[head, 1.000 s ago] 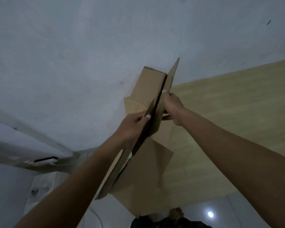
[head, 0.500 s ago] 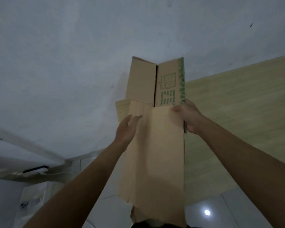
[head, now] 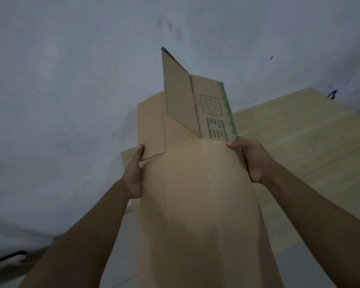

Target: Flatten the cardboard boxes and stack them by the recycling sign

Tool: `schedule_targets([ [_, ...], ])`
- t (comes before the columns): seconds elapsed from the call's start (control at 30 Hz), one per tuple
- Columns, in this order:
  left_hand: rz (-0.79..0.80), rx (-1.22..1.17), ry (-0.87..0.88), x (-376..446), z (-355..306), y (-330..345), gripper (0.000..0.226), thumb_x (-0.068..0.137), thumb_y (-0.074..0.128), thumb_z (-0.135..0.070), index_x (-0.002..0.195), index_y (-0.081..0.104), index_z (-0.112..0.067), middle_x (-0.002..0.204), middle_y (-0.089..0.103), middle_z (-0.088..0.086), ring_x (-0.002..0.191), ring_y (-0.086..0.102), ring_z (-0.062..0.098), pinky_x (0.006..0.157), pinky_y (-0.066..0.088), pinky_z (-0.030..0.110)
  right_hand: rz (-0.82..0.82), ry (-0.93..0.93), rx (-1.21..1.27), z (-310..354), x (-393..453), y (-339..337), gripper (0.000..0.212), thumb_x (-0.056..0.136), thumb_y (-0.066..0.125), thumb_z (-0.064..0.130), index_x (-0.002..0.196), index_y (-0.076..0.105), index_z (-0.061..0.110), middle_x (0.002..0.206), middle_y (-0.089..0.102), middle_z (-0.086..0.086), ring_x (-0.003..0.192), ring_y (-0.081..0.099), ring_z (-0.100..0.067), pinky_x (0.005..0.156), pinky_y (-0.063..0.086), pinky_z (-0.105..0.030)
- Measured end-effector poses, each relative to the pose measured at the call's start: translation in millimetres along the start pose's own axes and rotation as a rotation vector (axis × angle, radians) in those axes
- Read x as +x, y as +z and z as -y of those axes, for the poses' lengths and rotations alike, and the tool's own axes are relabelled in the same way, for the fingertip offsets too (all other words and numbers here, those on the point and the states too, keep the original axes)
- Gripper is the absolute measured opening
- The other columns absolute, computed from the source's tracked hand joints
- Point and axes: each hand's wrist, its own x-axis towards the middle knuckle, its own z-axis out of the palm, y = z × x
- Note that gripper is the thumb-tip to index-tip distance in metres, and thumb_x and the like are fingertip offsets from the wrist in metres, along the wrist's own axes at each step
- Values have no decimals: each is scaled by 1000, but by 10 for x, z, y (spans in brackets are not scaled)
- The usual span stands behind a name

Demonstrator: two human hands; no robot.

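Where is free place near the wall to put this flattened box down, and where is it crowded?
The pale wood surface to the right of the cardboard box shows bare, bordered by the grey wall behind. The left hand and right hand grip the box edges. Lower left, by a dark object, looks crowded but blurred. No recycling sign shows.

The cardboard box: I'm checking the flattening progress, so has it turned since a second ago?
Yes. The cardboard box was edge-on against the wall; its broad face is now towards the camera, left hand and right hand on its side edges.
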Motion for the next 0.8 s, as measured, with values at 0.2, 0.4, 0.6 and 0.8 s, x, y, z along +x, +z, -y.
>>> schedule_targets([
  [0.2, 9, 27, -3, 187, -44, -124, 57, 80, 63, -64, 119, 72, -23, 107, 74, 9, 89, 71, 25, 87, 53, 39, -247, -67, -190, -75, 119, -139, 42, 80, 62, 13, 121, 67, 14, 119, 71, -15, 94, 67, -32, 77, 55, -39],
  [0.4, -259, 295, 143, 389, -173, -49, 59, 73, 73, -62, 113, 70, -19, 108, 72, 9, 96, 69, 32, 90, 54, 52, -532, -149, -626, -226, 205, -248, 28, 85, 74, 22, 113, 67, 20, 109, 70, -4, 87, 65, -16, 65, 49, -25],
  [0.6, -326, 340, 282, 508, -31, 355, 32, 82, 69, -55, 82, 71, -23, 93, 74, 2, 86, 70, 24, 84, 57, 44, -802, 95, -887, -348, 521, -442, 107, 64, 51, 93, 135, 51, 13, 130, 60, -12, 118, 58, -32, 94, 46, -40],
  [0.8, -536, 467, 324, 763, 206, 593, 35, 90, 60, -52, 79, 70, -21, 88, 72, -1, 87, 68, 22, 86, 55, 40, -876, 16, -1086, -307, 915, -973, 61, 98, 39, 62, 115, 60, 8, 122, 61, -23, 114, 57, -40, 90, 44, -42],
])
